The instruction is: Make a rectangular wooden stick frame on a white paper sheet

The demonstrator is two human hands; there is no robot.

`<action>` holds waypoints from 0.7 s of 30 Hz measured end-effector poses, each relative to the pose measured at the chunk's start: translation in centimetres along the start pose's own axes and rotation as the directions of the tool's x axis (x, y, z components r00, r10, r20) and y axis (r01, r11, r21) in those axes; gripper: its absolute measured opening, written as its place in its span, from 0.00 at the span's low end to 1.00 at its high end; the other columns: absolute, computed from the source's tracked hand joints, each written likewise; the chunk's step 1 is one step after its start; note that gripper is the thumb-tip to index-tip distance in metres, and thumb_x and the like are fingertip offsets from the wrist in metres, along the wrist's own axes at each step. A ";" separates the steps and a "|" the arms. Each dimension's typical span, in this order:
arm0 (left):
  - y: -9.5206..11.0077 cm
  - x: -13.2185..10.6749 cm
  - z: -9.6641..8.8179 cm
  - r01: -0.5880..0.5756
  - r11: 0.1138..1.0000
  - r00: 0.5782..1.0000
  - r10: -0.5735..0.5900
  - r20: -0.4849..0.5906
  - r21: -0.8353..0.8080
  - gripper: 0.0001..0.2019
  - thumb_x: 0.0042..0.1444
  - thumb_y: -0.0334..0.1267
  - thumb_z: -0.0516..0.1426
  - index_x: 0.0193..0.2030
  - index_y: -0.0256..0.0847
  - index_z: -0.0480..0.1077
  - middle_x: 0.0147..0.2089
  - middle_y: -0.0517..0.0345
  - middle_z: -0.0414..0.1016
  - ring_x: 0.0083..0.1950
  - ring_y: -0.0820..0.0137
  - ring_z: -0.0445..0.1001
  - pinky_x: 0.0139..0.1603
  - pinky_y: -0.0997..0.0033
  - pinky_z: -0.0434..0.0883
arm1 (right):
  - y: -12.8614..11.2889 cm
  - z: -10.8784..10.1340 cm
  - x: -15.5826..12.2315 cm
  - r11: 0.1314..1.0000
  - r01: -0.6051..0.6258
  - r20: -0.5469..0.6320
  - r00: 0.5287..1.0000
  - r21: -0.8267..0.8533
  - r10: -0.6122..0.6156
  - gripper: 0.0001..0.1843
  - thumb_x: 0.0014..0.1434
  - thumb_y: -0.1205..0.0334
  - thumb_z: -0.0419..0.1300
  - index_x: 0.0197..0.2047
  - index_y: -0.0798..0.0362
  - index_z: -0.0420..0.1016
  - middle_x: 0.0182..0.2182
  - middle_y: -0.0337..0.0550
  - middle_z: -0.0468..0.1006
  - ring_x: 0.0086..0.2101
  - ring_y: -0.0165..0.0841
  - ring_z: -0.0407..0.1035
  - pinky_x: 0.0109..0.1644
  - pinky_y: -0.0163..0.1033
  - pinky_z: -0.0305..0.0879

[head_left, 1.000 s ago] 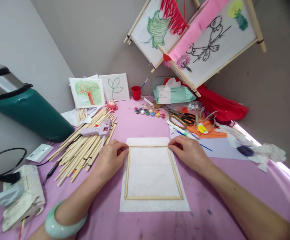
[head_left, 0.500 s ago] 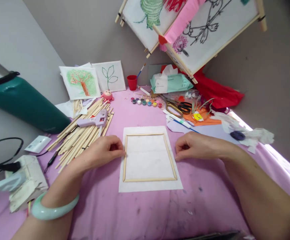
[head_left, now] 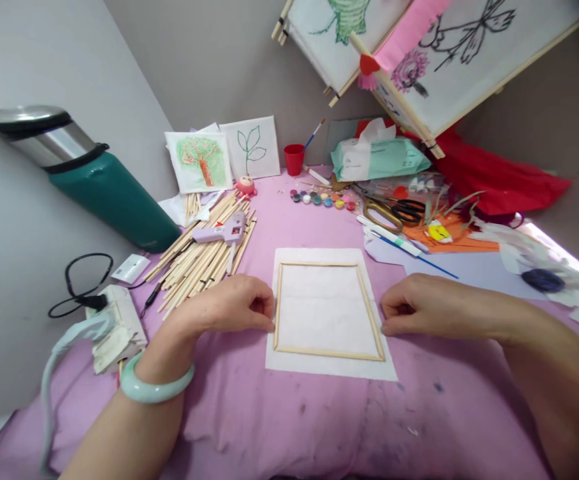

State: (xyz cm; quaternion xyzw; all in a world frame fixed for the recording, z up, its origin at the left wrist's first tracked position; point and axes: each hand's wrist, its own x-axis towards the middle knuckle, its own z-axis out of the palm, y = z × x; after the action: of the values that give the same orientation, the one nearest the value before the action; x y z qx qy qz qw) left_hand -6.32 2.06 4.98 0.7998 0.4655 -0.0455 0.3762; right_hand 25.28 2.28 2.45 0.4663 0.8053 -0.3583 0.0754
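Note:
A white sheet (head_left: 326, 303) lies flat on the pink tablecloth (head_left: 319, 427), with a rectangular frame of thin wooden sticks (head_left: 329, 351) on top of it. My left hand (head_left: 229, 305) is curled, its fingertips pinched at the sheet's left edge beside the frame's left stick. My right hand (head_left: 422, 307) is curled the same way at the right edge, near the frame's lower right side. A pale green bangle (head_left: 154, 390) sits on my left wrist.
A pile of wooden sticks (head_left: 194, 263) with a purple glue gun (head_left: 222, 233) lies left of the sheet. Further left are a green flask (head_left: 109, 197) and a power strip (head_left: 114, 327). Paint pots (head_left: 322, 198), scissors (head_left: 394, 210), a tissue pack (head_left: 382, 157) and painted panels (head_left: 449, 47) fill the back.
Both hands have slid from the frame's far corners along its sides toward me. The camera has dipped and turned left.

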 end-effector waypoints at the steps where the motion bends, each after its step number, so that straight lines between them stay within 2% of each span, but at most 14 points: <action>1: 0.1 0.0 0.0 0.000 1.000 1.000 0.000 -0.004 0.011 0.05 0.49 0.39 0.58 0.27 0.41 0.72 0.27 0.62 0.73 0.28 0.73 0.68 0.28 0.76 0.61 | 0.0 0.0 0.0 1.000 -0.002 -0.002 1.000 -0.003 0.001 0.12 0.51 0.57 0.58 0.19 0.50 0.68 0.17 0.34 0.67 0.20 0.27 0.56 0.23 0.36 0.48; 9: 0.2 0.1 0.3 0.006 0.999 0.999 -0.005 -0.033 0.034 0.04 0.47 0.38 0.58 0.26 0.42 0.72 0.26 0.62 0.73 0.28 0.73 0.68 0.28 0.75 0.60 | -0.1 0.1 0.1 1.000 -0.012 -0.042 0.999 0.021 0.013 0.12 0.49 0.57 0.59 0.18 0.51 0.69 0.15 0.34 0.66 0.19 0.27 0.55 0.22 0.35 0.46; 15: 0.3 0.3 0.4 0.043 0.992 0.999 -0.040 -0.032 0.116 0.04 0.48 0.38 0.57 0.26 0.42 0.71 0.25 0.64 0.71 0.26 0.73 0.67 0.26 0.75 0.58 | -1.0 -0.2 -0.3 0.998 -0.040 -0.051 0.998 -0.041 0.038 0.11 0.49 0.58 0.58 0.18 0.50 0.69 0.16 0.34 0.69 0.20 0.28 0.59 0.24 0.35 0.49; 21: 0.2 0.4 0.5 0.062 0.989 0.998 -0.060 -0.023 0.135 0.04 0.48 0.39 0.58 0.26 0.43 0.70 0.25 0.64 0.71 0.26 0.73 0.67 0.26 0.75 0.59 | -1.3 -0.3 -0.3 0.995 -0.057 -0.070 0.996 -0.086 0.051 0.12 0.48 0.58 0.59 0.17 0.50 0.67 0.16 0.35 0.69 0.20 0.28 0.58 0.24 0.36 0.49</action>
State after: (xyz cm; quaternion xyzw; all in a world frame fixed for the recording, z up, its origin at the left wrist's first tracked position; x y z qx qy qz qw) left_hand -5.76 1.99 4.60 0.8093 0.4890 -0.0809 0.3151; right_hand 24.50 1.85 3.43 0.4961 0.8094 -0.3043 0.0785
